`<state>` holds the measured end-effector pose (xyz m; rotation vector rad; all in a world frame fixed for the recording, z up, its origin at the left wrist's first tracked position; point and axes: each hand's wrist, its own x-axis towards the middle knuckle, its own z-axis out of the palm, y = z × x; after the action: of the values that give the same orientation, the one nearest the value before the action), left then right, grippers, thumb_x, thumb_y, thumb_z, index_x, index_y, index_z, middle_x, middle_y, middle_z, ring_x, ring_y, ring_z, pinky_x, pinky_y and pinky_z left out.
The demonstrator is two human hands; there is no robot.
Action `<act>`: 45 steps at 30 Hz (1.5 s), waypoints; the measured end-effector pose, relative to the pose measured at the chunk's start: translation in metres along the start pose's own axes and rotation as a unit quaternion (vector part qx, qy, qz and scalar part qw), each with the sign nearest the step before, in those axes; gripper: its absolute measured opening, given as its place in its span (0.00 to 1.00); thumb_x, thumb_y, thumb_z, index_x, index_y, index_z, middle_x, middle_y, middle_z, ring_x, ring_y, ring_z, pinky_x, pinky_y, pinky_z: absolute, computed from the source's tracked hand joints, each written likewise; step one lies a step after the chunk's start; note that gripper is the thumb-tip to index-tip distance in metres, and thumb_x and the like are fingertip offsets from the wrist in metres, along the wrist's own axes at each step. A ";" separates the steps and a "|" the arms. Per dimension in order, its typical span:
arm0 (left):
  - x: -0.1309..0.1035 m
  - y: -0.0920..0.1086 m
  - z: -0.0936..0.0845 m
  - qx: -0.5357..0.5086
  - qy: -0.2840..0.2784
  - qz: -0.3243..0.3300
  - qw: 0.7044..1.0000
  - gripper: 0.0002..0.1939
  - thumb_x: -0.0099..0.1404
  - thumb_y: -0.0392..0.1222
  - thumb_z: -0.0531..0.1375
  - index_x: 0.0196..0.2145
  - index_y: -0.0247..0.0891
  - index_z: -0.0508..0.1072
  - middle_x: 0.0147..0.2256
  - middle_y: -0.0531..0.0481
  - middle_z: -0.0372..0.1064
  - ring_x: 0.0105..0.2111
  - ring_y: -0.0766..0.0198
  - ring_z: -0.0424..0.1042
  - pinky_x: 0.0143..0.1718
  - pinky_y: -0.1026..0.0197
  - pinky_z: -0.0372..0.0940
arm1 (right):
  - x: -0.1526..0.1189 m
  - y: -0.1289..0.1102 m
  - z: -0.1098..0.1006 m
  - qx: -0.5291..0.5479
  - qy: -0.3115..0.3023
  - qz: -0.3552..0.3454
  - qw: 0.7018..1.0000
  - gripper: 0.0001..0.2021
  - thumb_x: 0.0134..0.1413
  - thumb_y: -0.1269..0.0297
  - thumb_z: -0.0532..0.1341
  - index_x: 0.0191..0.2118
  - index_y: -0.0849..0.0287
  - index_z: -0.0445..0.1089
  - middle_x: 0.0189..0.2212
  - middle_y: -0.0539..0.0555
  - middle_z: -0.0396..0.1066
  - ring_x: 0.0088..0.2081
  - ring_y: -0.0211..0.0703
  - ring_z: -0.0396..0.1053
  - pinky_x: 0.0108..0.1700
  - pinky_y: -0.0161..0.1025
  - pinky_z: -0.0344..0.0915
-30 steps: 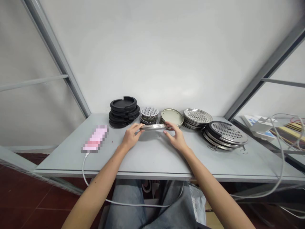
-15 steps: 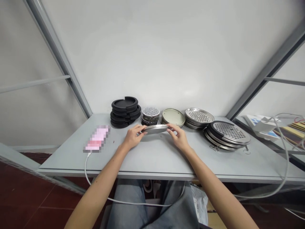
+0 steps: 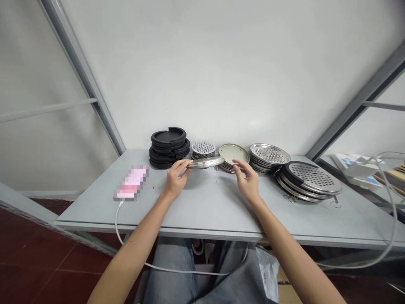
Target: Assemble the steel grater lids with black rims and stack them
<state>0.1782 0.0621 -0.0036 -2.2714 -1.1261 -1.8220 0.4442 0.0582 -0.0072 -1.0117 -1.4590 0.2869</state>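
A round, shallow metal piece [image 3: 206, 163] is held nearly level above the table, seen almost edge-on, so its faces are mostly hidden. The fingers and thumb of my left hand [image 3: 177, 179] pinch its left edge. My right hand [image 3: 247, 178] is off the piece, just to its right, with thumb and fingers apart and nothing between them. Behind the held piece stands a stack of small perforated grater discs [image 3: 204, 147]. A stack of pale-lined round metal plates [image 3: 233, 153] is close behind my right hand.
Black ring-shaped holders [image 3: 169, 147] are piled at the back left. Larger grater discs [image 3: 269, 155] stand at the back right. Metal rounds with a black-rimmed grater [image 3: 310, 179] lie further right. A phone [image 3: 131, 183] with a white cable [image 3: 117, 219] lies on the left of the table [image 3: 202, 215].
My right hand has let go of the metal piece and moved right, its fingers opening. My left hand still grips the piece, which is now tilted slightly differently. The view has shifted a little.
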 end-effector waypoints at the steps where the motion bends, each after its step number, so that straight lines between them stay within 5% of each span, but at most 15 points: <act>1: 0.001 0.001 0.000 -0.003 0.005 -0.006 1.000 0.13 0.69 0.43 0.57 0.48 0.40 0.75 0.43 0.44 0.74 0.44 0.58 0.74 0.50 0.56 0.68 | 0.000 0.002 0.000 0.008 0.007 0.019 1.000 0.16 0.60 0.54 0.58 0.47 0.57 0.74 0.44 0.59 0.75 0.43 0.50 0.73 0.44 0.47 0.69; 5: 0.001 0.003 0.000 -0.037 -0.011 -0.002 0.999 0.12 0.68 0.41 0.59 0.48 0.39 0.75 0.42 0.44 0.74 0.43 0.59 0.74 0.48 0.57 0.68 | 0.003 0.007 0.001 0.070 0.025 0.084 0.994 0.20 0.61 0.49 0.55 0.46 0.59 0.73 0.42 0.60 0.75 0.38 0.48 0.74 0.38 0.44 0.69; 14: -0.008 0.009 0.005 -0.008 -0.220 0.119 0.968 0.14 0.67 0.35 0.58 0.49 0.44 0.75 0.45 0.46 0.74 0.44 0.59 0.72 0.47 0.54 0.65 | 0.008 0.010 -0.004 0.105 0.068 0.134 0.983 0.20 0.57 0.48 0.57 0.32 0.61 0.75 0.27 0.56 0.75 0.31 0.46 0.73 0.36 0.42 0.68; 17: -0.009 0.011 0.006 -0.003 -0.250 0.121 0.961 0.11 0.66 0.38 0.61 0.46 0.44 0.76 0.43 0.47 0.74 0.43 0.59 0.72 0.46 0.55 0.66 | 0.007 0.007 -0.004 0.091 0.021 0.142 0.986 0.18 0.55 0.49 0.59 0.32 0.61 0.75 0.29 0.57 0.76 0.33 0.47 0.74 0.36 0.42 0.68; 23: -0.012 0.014 0.010 0.019 -0.308 0.143 0.940 0.13 0.63 0.48 0.64 0.43 0.41 0.77 0.42 0.47 0.75 0.42 0.60 0.73 0.45 0.58 0.67 | 0.002 0.007 0.004 0.020 -0.168 0.178 0.969 0.17 0.54 0.52 0.60 0.36 0.61 0.76 0.36 0.57 0.78 0.35 0.48 0.75 0.37 0.42 0.70; 29: -0.018 0.014 0.017 0.051 -0.313 0.187 0.930 0.12 0.66 0.49 0.61 0.42 0.38 0.76 0.44 0.46 0.76 0.44 0.57 0.74 0.46 0.56 0.66 | 0.000 0.010 0.004 -0.087 -0.200 0.118 0.969 0.14 0.57 0.57 0.57 0.37 0.60 0.75 0.38 0.57 0.78 0.40 0.49 0.74 0.45 0.44 0.68; 38: -0.015 0.023 0.013 0.004 -0.315 0.117 0.942 0.12 0.63 0.48 0.64 0.40 0.40 0.77 0.45 0.46 0.76 0.46 0.57 0.74 0.49 0.55 0.65 | -0.002 0.014 0.004 -0.159 -0.221 0.043 0.961 0.11 0.57 0.61 0.55 0.38 0.58 0.74 0.38 0.57 0.77 0.41 0.49 0.73 0.46 0.44 0.66; 45: -0.011 0.013 0.012 -0.003 -0.204 0.041 0.978 0.07 0.67 0.39 0.59 0.39 0.39 0.77 0.42 0.46 0.77 0.43 0.59 0.74 0.48 0.54 0.67 | -0.004 0.021 0.005 -0.184 -0.247 -0.002 0.951 0.12 0.57 0.61 0.57 0.41 0.60 0.73 0.44 0.60 0.73 0.48 0.52 0.69 0.52 0.47 0.63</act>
<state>0.1943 0.0520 -0.0116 -2.7311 -1.0423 -1.3650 0.4477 0.0695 -0.0262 -1.2956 -2.0202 0.2838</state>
